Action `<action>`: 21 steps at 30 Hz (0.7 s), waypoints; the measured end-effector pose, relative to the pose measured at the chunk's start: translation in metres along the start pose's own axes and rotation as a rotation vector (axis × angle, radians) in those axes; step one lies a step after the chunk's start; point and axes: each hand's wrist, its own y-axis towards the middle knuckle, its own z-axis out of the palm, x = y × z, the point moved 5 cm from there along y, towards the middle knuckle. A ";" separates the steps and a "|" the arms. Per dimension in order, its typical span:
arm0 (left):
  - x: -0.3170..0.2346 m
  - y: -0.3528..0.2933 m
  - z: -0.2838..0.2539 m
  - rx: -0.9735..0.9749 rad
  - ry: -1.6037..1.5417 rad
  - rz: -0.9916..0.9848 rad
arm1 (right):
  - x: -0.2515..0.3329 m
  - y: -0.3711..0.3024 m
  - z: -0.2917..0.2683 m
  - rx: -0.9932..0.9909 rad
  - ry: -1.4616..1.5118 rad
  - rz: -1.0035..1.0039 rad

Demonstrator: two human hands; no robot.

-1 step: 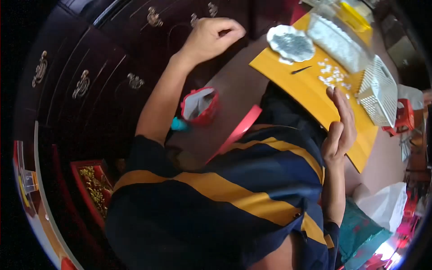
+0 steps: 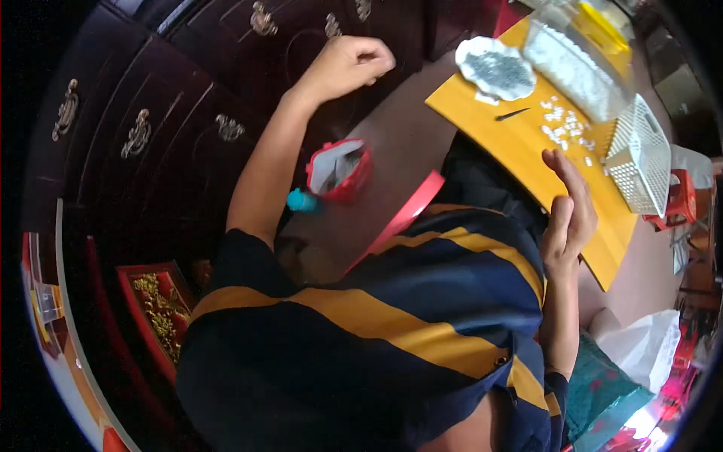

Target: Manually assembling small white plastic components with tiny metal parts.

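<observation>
My left hand (image 2: 350, 68) is raised in front of the dark drawers, its fingers curled into a loose fist with no object showing. Fingers extended and thumb apart, my right hand (image 2: 570, 215) hovers by the near edge of a yellow board (image 2: 520, 158) and holds nothing. On the board lie a scalloped white dish (image 2: 495, 69) of greyish bits, a thin dark pointed tool (image 2: 513, 114) and several small white pieces (image 2: 565, 126). A clear container (image 2: 572, 68) of white pieces stands at the far side, beside a white plastic basket (image 2: 640, 158).
Left of the board, a red bag (image 2: 339, 172) with a pale lining stands near a small teal object (image 2: 301, 200). A curved red strip (image 2: 403, 211) is close to my body. Dark drawers (image 2: 181, 90) fill the left; a red stool (image 2: 678, 200) stands far right.
The board and its things have shifted slightly right and down in the view. My left hand appears a little further left and lower; my right hand stays almost where it was.
</observation>
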 end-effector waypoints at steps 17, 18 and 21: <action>0.465 -0.223 0.175 0.234 0.453 -0.930 | -0.016 0.005 0.146 0.900 0.308 0.300; 0.475 -0.228 0.178 0.223 0.587 -0.956 | -0.017 0.006 0.151 0.923 0.327 0.330; 0.504 -0.262 0.183 0.161 0.409 -1.110 | -0.020 0.010 0.160 0.984 0.380 0.393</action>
